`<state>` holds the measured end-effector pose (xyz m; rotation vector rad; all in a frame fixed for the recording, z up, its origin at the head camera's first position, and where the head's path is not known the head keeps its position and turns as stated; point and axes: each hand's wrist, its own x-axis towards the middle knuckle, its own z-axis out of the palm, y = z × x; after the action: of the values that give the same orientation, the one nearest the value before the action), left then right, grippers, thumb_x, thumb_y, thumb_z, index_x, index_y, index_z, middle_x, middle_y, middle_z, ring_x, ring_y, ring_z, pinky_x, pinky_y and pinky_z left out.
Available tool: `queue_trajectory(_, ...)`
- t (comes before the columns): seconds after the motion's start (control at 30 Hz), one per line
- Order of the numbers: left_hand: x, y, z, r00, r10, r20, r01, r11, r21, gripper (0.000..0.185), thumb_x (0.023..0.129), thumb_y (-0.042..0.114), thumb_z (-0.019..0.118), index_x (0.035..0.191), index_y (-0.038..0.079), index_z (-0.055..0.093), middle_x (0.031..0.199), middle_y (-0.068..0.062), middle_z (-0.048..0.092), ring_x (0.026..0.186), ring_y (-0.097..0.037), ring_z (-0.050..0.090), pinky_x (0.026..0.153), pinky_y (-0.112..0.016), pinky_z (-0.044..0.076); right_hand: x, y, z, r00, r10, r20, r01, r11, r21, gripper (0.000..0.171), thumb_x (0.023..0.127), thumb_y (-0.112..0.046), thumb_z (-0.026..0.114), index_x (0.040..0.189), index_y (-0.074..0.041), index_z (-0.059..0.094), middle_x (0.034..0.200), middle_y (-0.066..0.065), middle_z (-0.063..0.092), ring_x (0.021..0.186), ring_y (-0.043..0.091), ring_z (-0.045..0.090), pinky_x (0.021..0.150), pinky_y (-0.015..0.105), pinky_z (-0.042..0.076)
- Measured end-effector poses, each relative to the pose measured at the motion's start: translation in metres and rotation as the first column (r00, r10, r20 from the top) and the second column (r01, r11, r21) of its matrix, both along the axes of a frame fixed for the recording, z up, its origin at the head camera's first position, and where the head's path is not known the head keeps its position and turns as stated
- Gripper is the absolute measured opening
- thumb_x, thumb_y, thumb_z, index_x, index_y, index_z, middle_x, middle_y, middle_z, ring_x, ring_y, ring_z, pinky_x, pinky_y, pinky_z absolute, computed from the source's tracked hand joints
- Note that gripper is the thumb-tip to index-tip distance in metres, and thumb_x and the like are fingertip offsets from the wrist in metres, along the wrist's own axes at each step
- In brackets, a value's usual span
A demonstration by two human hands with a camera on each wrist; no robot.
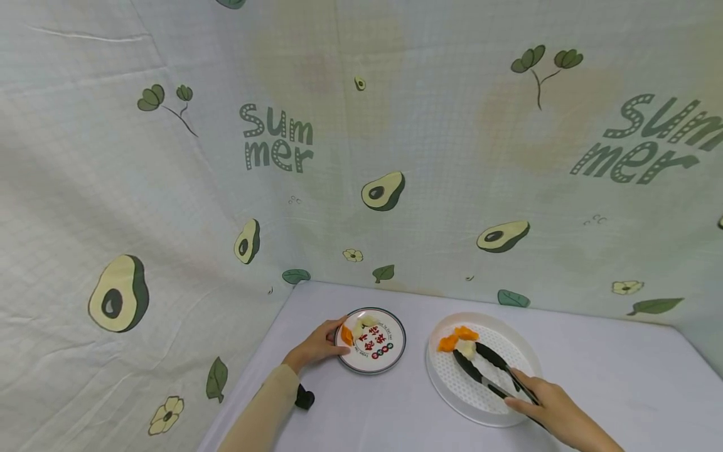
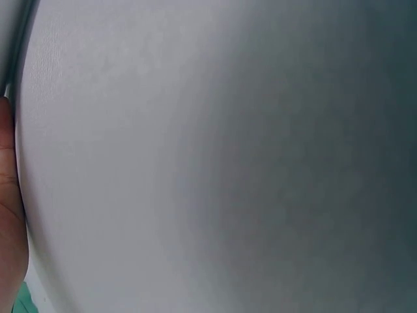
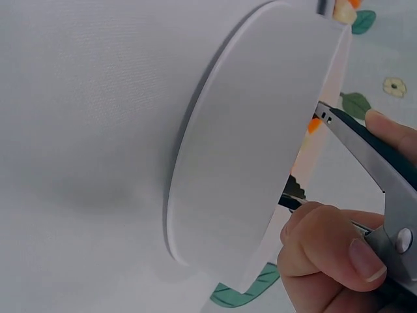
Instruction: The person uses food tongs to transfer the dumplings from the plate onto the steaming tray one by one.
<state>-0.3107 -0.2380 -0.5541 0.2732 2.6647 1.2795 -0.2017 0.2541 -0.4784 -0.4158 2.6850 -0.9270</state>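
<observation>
While the left hand holds the printed plate by its rim, the right hand grips tongs, tips either side of a pale piece in the white tray; picking up seems under way, calling for a squeeze. Backdrop reads "Summer"; the plate's red characters are unclear.

Soft, diffuse light falls over the lilac-white cloth-covered counter and pale green avocado-print cloth backdrop, with wide-angle stretching towards two o'clock. The left wrist view blurs, darkening towards three o'clock; in the right wrist view, soft shadow edges the round white plastic tray at nine o'clock.
</observation>
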Motion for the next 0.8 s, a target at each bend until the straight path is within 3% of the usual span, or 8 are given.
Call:
queue_trajectory(0.37, 0.001, -0.001, -0.001, 1.0, 0.014, 0.009, -0.014, 1.0, -0.004, 0.086, 0.08, 0.022, 0.086, 0.154, 0.016, 0.041, 0.14, -0.013, 0.047, 0.105, -0.021, 0.047, 0.091, -0.037, 0.045, 0.0, -0.001, 0.005, 1.0, -0.001, -0.018, 0.001, 1.0, 0.023, 0.079, 0.096, -0.037, 0.066, 0.14, 0.021, 0.037, 0.131, 0.045, 0.046, 0.119, 0.059, 0.047, 0.091, 0.062, 0.045)
queue_trajectory(0.8, -0.001, -0.003, -0.002, 1.0, -0.001, -0.001, 0.001, 1.0, 0.007, 0.086, 0.08, 0.022, 0.086, 0.154, 0.015, 0.041, 0.137, -0.012, 0.048, 0.102, -0.021, 0.046, 0.086, -0.032, 0.044, 0.007, -0.005, 0.018, 0.991, -0.017, -0.135, 0.019, 1.0, 0.016, 0.079, 0.096, -0.038, 0.066, 0.142, 0.018, 0.037, 0.131, 0.044, 0.046, 0.118, 0.06, 0.046, 0.09, 0.065, 0.043)
